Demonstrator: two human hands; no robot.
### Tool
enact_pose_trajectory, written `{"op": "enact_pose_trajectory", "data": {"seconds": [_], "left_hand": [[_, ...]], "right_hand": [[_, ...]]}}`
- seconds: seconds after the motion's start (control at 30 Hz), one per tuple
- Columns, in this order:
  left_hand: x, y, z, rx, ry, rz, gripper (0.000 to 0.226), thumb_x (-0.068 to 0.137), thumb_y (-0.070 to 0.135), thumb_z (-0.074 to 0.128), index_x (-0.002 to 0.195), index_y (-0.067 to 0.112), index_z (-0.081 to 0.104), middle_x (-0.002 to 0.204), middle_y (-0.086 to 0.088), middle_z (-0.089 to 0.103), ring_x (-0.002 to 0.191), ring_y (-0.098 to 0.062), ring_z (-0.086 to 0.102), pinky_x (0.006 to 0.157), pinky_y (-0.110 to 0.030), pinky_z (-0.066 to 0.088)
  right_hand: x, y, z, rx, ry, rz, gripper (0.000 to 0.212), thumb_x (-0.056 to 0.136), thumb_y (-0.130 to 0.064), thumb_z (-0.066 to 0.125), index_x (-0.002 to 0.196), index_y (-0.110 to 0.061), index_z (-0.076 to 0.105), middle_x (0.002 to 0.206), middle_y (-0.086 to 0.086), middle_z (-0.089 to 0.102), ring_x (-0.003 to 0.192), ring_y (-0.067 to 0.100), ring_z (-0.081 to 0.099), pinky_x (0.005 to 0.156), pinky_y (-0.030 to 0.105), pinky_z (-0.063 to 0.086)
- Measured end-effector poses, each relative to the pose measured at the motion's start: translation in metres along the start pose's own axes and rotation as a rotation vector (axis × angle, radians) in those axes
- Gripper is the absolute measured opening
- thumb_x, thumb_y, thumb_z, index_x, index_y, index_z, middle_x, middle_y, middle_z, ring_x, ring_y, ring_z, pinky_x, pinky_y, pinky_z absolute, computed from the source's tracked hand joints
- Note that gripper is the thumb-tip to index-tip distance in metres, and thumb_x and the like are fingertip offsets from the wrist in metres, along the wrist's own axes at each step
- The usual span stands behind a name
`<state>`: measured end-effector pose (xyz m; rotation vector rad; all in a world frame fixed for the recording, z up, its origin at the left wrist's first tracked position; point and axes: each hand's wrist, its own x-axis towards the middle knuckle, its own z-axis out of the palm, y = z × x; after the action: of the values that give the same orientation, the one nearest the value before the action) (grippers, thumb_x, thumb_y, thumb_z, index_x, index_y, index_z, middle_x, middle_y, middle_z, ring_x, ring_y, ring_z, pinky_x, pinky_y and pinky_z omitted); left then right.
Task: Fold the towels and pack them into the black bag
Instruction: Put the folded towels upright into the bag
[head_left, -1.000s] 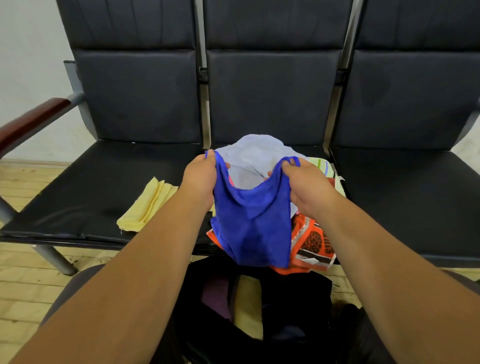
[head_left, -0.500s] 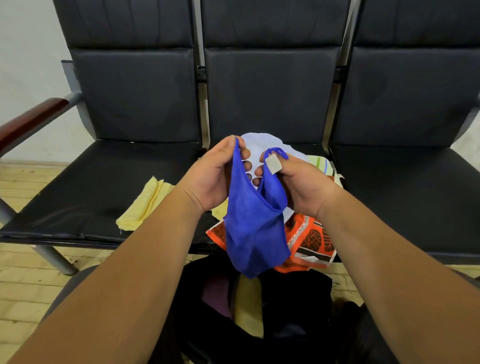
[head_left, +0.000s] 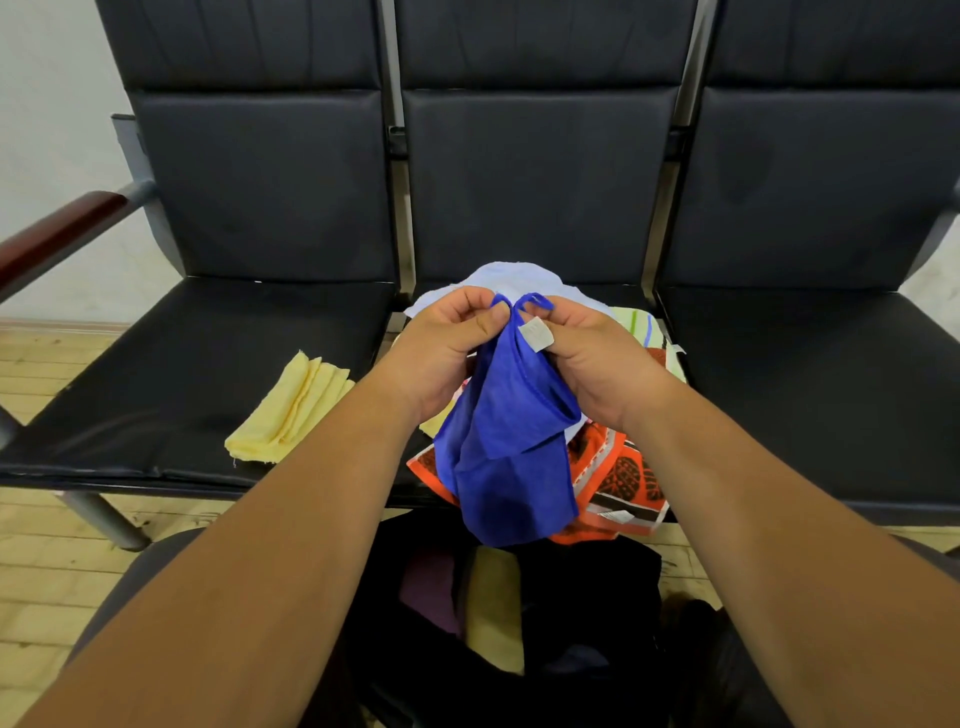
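Head view: a folded yellow towel (head_left: 291, 410) lies on the left seat (head_left: 182, 364). Your left hand (head_left: 441, 358) pinches one top corner of the blue towel (head_left: 511, 441), and your right hand (head_left: 592, 364) pinches the other. The corners meet, and the cloth hangs above the open black bag (head_left: 587, 597), in front of an orange patterned towel (head_left: 618, 473).

Our two hands meet at the centre of the frame.
Our left hand (head_left: 441, 358) and right hand (head_left: 592, 358) sit close together, fingertips almost touching. Each pinches a top corner of the blue towel (head_left: 509, 441) between thumb and curled fingers. Our bare forearms rise from the lower left and lower right corners and converge at the wrists.
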<state>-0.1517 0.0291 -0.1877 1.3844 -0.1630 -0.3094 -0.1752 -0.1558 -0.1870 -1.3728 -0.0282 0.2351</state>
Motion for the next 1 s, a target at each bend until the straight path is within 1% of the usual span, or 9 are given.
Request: {"op": "enact_pose_trajectory", "data": {"seconds": [0.07, 0.23, 0.3, 0.37, 0.5, 0.63, 0.73, 0.83, 1.0], "left_hand": [[0.0, -0.001, 0.001, 0.015, -0.004, -0.007, 0.021, 0.103, 0.027, 0.069, 0.115, 0.01, 0.069, 0.113, -0.009, 0.074, 0.104, -0.025, 0.069, 0.101, -0.043, 0.056], [-0.002, -0.003, 0.001, 0.142, 0.017, -0.013, 0.056, 0.09, 0.049, 0.072, 0.118, 0.0, 0.069, 0.113, -0.012, 0.076, 0.1, -0.024, 0.068, 0.102, -0.046, 0.056], [-0.003, -0.001, -0.001, 0.222, 0.02, -0.02, 0.047, 0.093, 0.052, 0.07, 0.114, 0.01, 0.077, 0.112, -0.009, 0.077, 0.099, -0.023, 0.065, 0.098, -0.048, 0.054], [-0.004, 0.002, -0.002, 0.286, 0.018, -0.029, 0.041, 0.089, 0.058, 0.07, 0.104, 0.021, 0.082, 0.099, 0.003, 0.077, 0.09, -0.017, 0.061, 0.084, -0.04, 0.049], [-0.005, 0.008, -0.005, 0.321, 0.025, -0.057, 0.046, 0.082, 0.058, 0.072, 0.108, 0.022, 0.083, 0.088, 0.017, 0.074, 0.078, -0.009, 0.055, 0.078, -0.034, 0.044], [-0.002, 0.011, -0.012, 0.383, 0.054, -0.044, 0.027, 0.094, 0.049, 0.075, 0.106, 0.027, 0.084, 0.072, 0.015, 0.065, 0.076, -0.017, 0.046, 0.076, -0.039, 0.044], [-0.003, 0.011, -0.008, 0.377, 0.031, -0.049, 0.029, 0.099, 0.052, 0.07, 0.11, 0.027, 0.082, 0.082, 0.007, 0.069, 0.078, -0.018, 0.053, 0.074, -0.035, 0.048], [-0.004, 0.012, 0.0, 0.384, 0.004, -0.059, 0.038, 0.099, 0.059, 0.067, 0.117, 0.027, 0.075, 0.1, 0.007, 0.077, 0.093, -0.015, 0.071, 0.076, -0.034, 0.056], [-0.007, 0.0, 0.01, 0.599, -0.002, -0.031, 0.021, 0.099, 0.033, 0.07, 0.119, 0.029, 0.068, 0.111, 0.009, 0.076, 0.102, -0.017, 0.073, 0.08, -0.035, 0.06]], "right_hand": [[-0.001, 0.0, 0.0, -0.024, -0.025, -0.024, 0.024, 0.099, -0.02, 0.075, 0.123, -0.02, 0.078, 0.126, 0.014, 0.075, 0.119, 0.036, 0.07, 0.11, 0.053, 0.054], [-0.004, -0.003, -0.002, -0.015, -0.076, -0.042, 0.033, 0.1, -0.015, 0.073, 0.132, -0.023, 0.074, 0.13, 0.008, 0.075, 0.128, 0.034, 0.068, 0.112, 0.048, 0.054], [-0.004, -0.003, -0.002, -0.016, -0.081, -0.031, 0.034, 0.101, -0.013, 0.072, 0.133, -0.022, 0.074, 0.13, 0.007, 0.076, 0.128, 0.032, 0.068, 0.112, 0.046, 0.054], [-0.004, -0.003, -0.003, -0.02, -0.073, -0.019, 0.033, 0.101, -0.011, 0.071, 0.132, -0.021, 0.074, 0.129, 0.007, 0.076, 0.123, 0.028, 0.07, 0.11, 0.044, 0.056], [-0.003, -0.002, -0.005, -0.113, -0.057, -0.029, 0.028, 0.098, -0.013, 0.076, 0.124, -0.021, 0.078, 0.124, 0.013, 0.076, 0.111, 0.032, 0.071, 0.108, 0.051, 0.056], [-0.003, -0.003, -0.004, -0.103, 0.001, -0.038, 0.021, 0.097, -0.01, 0.075, 0.116, -0.021, 0.078, 0.11, 0.012, 0.078, 0.093, 0.025, 0.07, 0.087, 0.04, 0.059], [-0.004, -0.006, 0.0, -0.132, 0.05, -0.029, 0.02, 0.1, -0.013, 0.07, 0.118, -0.02, 0.073, 0.095, 0.007, 0.076, 0.077, 0.017, 0.068, 0.069, 0.03, 0.056], [-0.001, -0.006, 0.0, -0.217, 0.171, -0.062, 0.015, 0.103, -0.022, 0.068, 0.117, -0.023, 0.072, 0.083, 0.003, 0.073, 0.066, 0.013, 0.064, 0.067, 0.037, 0.054], [0.004, -0.006, -0.002, -0.32, 0.301, -0.097, 0.01, 0.102, -0.027, 0.068, 0.111, -0.027, 0.072, 0.101, 0.002, 0.079, 0.097, 0.028, 0.076, 0.088, 0.053, 0.065]]}}
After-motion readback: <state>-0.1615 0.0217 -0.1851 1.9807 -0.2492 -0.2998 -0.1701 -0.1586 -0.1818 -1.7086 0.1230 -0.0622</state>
